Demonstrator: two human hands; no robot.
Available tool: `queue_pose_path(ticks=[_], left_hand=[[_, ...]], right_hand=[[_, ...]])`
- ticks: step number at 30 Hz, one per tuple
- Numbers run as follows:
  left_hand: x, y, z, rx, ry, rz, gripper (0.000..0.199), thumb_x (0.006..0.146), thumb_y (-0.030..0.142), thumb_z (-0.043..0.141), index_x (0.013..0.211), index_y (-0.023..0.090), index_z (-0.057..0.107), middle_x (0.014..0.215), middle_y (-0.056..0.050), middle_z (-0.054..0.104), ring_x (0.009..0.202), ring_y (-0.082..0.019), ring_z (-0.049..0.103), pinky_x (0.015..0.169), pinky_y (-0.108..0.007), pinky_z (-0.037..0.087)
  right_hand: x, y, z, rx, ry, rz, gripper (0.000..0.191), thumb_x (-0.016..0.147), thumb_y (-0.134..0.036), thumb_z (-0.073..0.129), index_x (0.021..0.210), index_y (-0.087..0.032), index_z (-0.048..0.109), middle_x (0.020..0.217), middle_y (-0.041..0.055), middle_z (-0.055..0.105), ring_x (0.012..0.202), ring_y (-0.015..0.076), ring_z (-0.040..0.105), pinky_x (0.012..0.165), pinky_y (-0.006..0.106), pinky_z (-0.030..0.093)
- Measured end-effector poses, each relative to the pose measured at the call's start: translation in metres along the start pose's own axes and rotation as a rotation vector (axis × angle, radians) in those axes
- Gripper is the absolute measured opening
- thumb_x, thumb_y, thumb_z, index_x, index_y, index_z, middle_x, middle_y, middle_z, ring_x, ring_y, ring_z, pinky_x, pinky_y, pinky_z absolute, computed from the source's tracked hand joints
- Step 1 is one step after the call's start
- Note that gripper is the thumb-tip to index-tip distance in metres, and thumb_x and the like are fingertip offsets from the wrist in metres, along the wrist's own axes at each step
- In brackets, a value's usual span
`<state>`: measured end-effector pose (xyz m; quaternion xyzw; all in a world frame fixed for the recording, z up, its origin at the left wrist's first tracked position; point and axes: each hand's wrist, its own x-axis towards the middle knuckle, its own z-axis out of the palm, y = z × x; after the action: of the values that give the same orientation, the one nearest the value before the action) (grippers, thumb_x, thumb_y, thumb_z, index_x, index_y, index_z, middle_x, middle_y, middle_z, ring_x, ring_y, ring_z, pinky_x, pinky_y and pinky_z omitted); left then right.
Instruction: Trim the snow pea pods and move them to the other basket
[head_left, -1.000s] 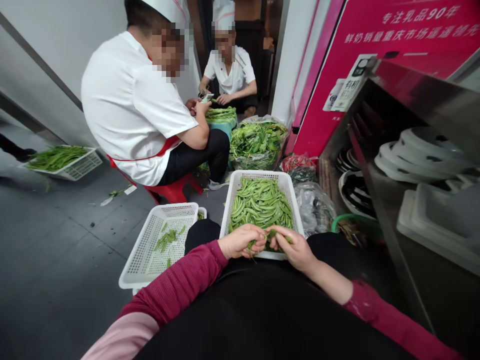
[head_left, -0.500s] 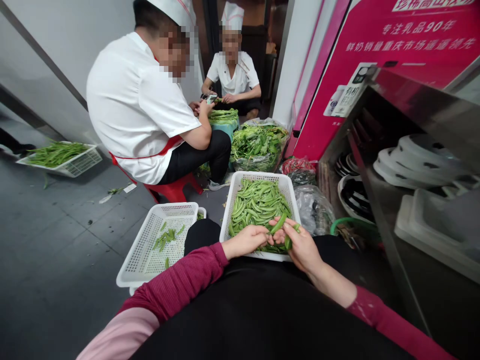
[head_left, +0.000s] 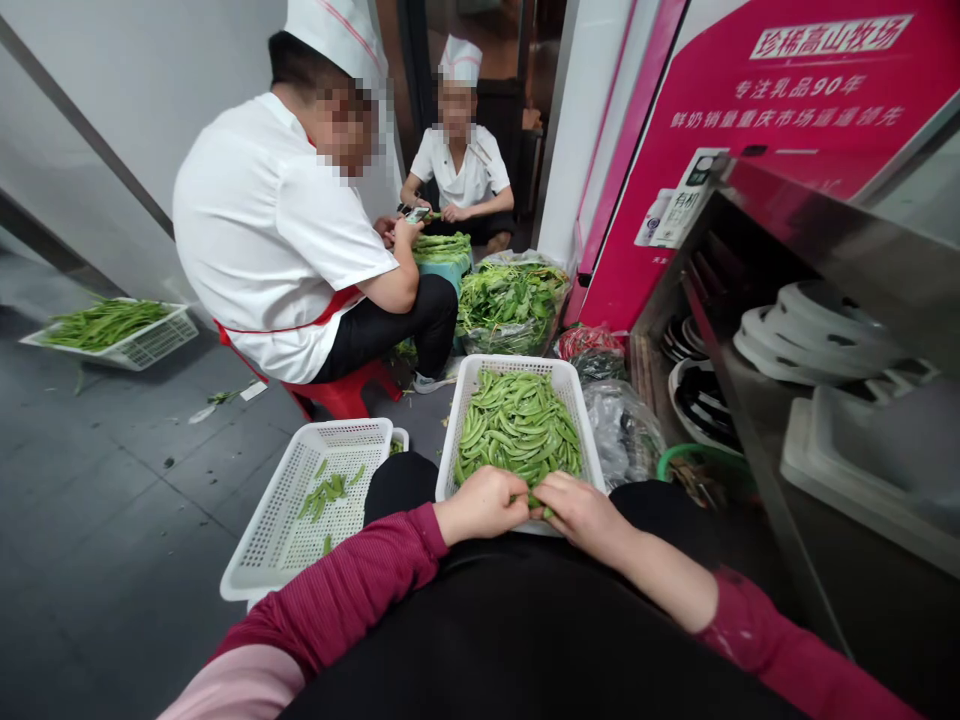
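Over the near edge of a white plastic basket (head_left: 448, 440) heaped with green pea pods (head_left: 517, 420), my two hands meet. My left hand (head_left: 484, 503) is closed, its thumb and fingertips pinching one end of a pea pod (head_left: 534, 502). Opposite it, my right hand (head_left: 583, 512) curls its fingers round the pod's other end; a bit of green shows under those fingertips. Much of what lies in the fingers is hidden. Left of my knee stands a second white basket (head_left: 277, 530) with a few pea pods (head_left: 326, 495) in it.
Ahead, a person in white (head_left: 262, 220) sits on a red stool (head_left: 341, 398), holding a phone. Another person (head_left: 461, 170) sits beyond. A bag of leafy greens (head_left: 514, 300) and a plastic bag (head_left: 619, 425) lie ahead. Metal shelving (head_left: 750, 420) stands close on my right.
My hands have come together and turned knuckles up, lower over the basket's near edge. The pod that showed plainly between them is now mostly covered. The view has tilted up slightly.
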<state>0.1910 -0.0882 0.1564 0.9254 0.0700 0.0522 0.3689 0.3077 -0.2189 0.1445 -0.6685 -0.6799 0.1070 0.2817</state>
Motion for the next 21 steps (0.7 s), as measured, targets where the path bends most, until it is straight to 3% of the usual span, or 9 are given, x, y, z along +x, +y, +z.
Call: queue_pose_path(ticks=[3, 5, 7, 9, 13, 16, 18, 21], left_hand=[[-0.001, -0.005, 0.013, -0.072, 0.190, -0.113, 0.020, 0.070, 0.018, 0.037, 0.051, 0.014, 0.041, 0.049, 0.004, 0.034, 0.051, -0.006, 0.031, 0.051, -0.018, 0.025], [-0.001, -0.012, 0.022, -0.150, 0.207, -0.203, 0.021, 0.070, 0.019, 0.037, 0.049, 0.014, 0.040, 0.047, 0.005, 0.031, 0.048, -0.006, 0.029, 0.048, -0.018, 0.024], [-0.001, -0.021, 0.026, -0.231, 0.185, -0.311, 0.020, 0.068, 0.019, 0.037, 0.049, 0.014, 0.041, 0.045, 0.005, 0.032, 0.045, -0.005, 0.030, 0.045, -0.018, 0.024], [0.001, -0.027, 0.026, -0.334, 0.171, -0.426, 0.019, 0.068, 0.019, 0.035, 0.055, 0.013, 0.048, 0.046, 0.004, 0.041, 0.042, -0.005, 0.032, 0.043, -0.018, 0.025], [0.007, -0.030, 0.023, -0.543, 0.152, -0.552, 0.023, 0.068, 0.018, 0.032, 0.075, 0.013, 0.053, 0.061, 0.001, 0.056, 0.032, -0.003, 0.029, 0.034, -0.018, 0.021], [0.010, -0.027, 0.024, -0.584, 0.162, -0.533, 0.023, 0.064, 0.014, 0.036, 0.077, 0.012, 0.055, 0.061, 0.001, 0.056, 0.032, -0.002, 0.027, 0.034, -0.017, 0.019], [0.010, -0.027, 0.025, -0.596, 0.160, -0.534, 0.023, 0.062, 0.012, 0.038, 0.076, 0.011, 0.057, 0.056, 0.003, 0.051, 0.033, -0.002, 0.026, 0.034, -0.017, 0.017], [0.010, -0.028, 0.023, -0.633, 0.143, -0.569, 0.022, 0.066, 0.016, 0.037, 0.075, 0.012, 0.056, 0.046, 0.006, 0.039, 0.032, -0.003, 0.023, 0.034, -0.017, 0.015]], right_hand=[[0.002, 0.009, 0.018, 0.506, 0.341, 0.401, 0.024, 0.078, -0.041, 0.048, 0.067, -0.019, 0.048, 0.058, -0.0021, 0.046, 0.055, 0.0120, 0.046, 0.048, 0.024, 0.040], [0.004, 0.029, 0.018, 0.877, 0.622, 0.627, 0.027, 0.074, -0.045, 0.050, 0.065, -0.020, 0.043, 0.051, -0.0052, 0.042, 0.045, 0.0101, 0.043, 0.039, 0.021, 0.037], [0.006, 0.056, 0.011, 1.099, 0.839, 0.736, 0.027, 0.070, -0.044, 0.053, 0.065, -0.021, 0.040, 0.051, -0.0052, 0.045, 0.045, 0.0109, 0.048, 0.039, 0.022, 0.040], [0.008, 0.080, 0.006, 1.081, 0.804, 0.794, 0.023, 0.068, -0.039, 0.055, 0.068, -0.021, 0.042, 0.057, -0.0025, 0.053, 0.051, 0.0129, 0.054, 0.046, 0.026, 0.046], [0.018, 0.099, 0.020, 0.638, 0.465, 0.834, 0.019, 0.064, -0.036, 0.056, 0.070, -0.019, 0.052, 0.054, -0.0014, 0.055, 0.047, 0.0148, 0.052, 0.049, 0.030, 0.045], [0.028, 0.098, 0.040, 0.307, 0.441, 0.799, 0.017, 0.060, -0.033, 0.060, 0.058, -0.019, 0.051, 0.051, 0.0004, 0.053, 0.055, 0.0193, 0.054, 0.056, 0.031, 0.043], [0.031, 0.094, 0.045, 0.066, 0.437, 0.704, 0.014, 0.065, -0.032, 0.056, 0.063, -0.018, 0.053, 0.060, 0.0036, 0.057, 0.063, 0.0212, 0.056, 0.062, 0.032, 0.042], [0.025, 0.079, 0.042, -0.086, 0.426, 0.410, 0.015, 0.076, -0.028, 0.046, 0.080, -0.018, 0.055, 0.080, 0.0068, 0.059, 0.076, 0.0202, 0.056, 0.070, 0.031, 0.042]])
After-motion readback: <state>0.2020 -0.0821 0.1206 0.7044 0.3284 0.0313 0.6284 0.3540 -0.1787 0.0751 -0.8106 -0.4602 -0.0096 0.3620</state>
